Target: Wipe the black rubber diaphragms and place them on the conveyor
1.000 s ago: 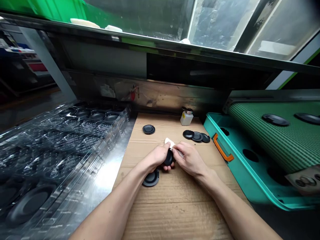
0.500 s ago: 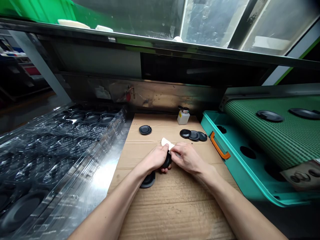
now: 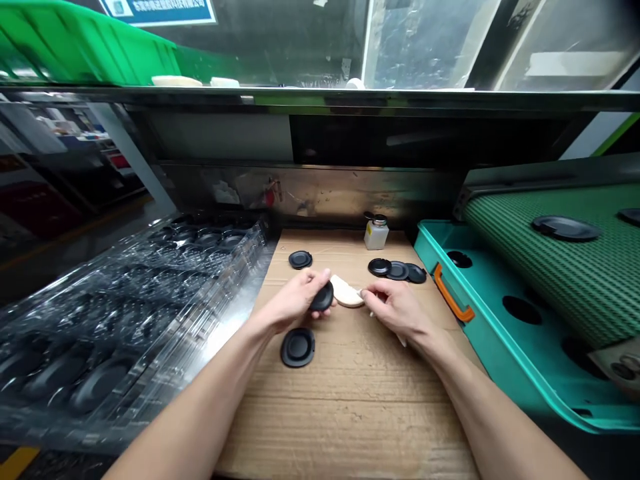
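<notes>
My left hand (image 3: 299, 298) is closed around a round black plastic disc (image 3: 323, 297), holding it tilted above the cardboard. Between my hands lies a cream-white, half-round pad (image 3: 347, 292). The fingertips of my right hand (image 3: 395, 305) are pinched at the pad's right end. Small pale bits show around those fingers, but what they grip is not clear. Just below my left hand a flat black disc (image 3: 298, 347) rests on the cardboard sheet (image 3: 350, 413).
Farther back are a lone black disc (image 3: 300, 259), a row of black discs (image 3: 397, 270) and a small white bottle (image 3: 377, 235). Clear plastic trays (image 3: 150, 293) flank the left. On the right are a teal crate (image 3: 500, 347) and a green conveyor belt (image 3: 565, 260) carrying discs.
My hands have drawn apart: the right came away from the disc, while the left kept hold of it. More of the white pad now shows between them. The view has shifted slightly.
</notes>
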Demonstrator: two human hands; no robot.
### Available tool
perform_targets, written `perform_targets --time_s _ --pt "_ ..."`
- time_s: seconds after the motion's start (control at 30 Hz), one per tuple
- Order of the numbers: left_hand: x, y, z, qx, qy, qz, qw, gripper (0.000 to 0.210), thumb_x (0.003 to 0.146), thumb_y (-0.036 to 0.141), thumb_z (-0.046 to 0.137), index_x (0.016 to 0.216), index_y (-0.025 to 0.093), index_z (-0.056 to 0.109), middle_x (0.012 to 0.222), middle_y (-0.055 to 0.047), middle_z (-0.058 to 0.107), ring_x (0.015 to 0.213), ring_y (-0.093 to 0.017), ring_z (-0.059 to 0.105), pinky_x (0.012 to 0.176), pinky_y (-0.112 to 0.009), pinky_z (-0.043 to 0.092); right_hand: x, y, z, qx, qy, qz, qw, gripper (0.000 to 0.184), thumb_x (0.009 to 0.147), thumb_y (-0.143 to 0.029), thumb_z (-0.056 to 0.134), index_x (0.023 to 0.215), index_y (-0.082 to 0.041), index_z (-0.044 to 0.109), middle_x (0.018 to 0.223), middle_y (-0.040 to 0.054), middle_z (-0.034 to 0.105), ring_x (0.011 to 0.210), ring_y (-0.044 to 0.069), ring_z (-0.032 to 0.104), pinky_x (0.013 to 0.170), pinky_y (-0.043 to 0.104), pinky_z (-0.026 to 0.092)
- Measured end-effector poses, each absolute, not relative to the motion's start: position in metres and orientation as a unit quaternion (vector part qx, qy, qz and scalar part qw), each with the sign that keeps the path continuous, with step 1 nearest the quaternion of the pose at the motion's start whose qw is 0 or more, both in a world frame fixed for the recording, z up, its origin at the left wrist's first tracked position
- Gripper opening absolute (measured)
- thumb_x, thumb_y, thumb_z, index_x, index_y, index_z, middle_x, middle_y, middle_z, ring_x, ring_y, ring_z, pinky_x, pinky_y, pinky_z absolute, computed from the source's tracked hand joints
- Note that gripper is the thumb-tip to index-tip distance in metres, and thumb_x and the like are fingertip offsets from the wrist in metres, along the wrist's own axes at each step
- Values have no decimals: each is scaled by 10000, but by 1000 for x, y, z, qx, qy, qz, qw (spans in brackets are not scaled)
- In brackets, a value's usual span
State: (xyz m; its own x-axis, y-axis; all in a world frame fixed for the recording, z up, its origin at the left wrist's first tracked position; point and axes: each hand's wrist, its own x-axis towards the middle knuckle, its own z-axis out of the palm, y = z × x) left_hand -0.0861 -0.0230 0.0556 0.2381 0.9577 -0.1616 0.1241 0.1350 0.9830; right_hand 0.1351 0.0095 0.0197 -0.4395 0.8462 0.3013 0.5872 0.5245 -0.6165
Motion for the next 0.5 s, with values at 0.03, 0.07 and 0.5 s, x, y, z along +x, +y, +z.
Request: perform_targets --time_s 0.03,0.07,0.5 --pt "-95 -32 65 554 512 376 538 416 860 583 504 881 167 515 804 -82 683 621 -149 635 475 -204 418 138 10 17 -439 -818 242 283 241 877 -270 481 726 -187 651 607 -26 562 558 108 486 546 237 318" --pt "-103 -42 72 564 532 373 510 376 855 549 537 885 175 504 789 -68 681 621 -148 629 488 -210 426 140 10 15 -437 -818 264 265 227 871 -275 485 742 -192 652 593 -30 557 545 110 484 533 238 312" --pt "-118 -78 63 723 646 23 243 649 552 636 745 1018 226 556 868 -76 666 770 -292 648 611 -313 444 142 6 17 -465 -845 210 158 193 812 -396 587 795 -206 555 748 0 605 671 135 518 588 244 295"
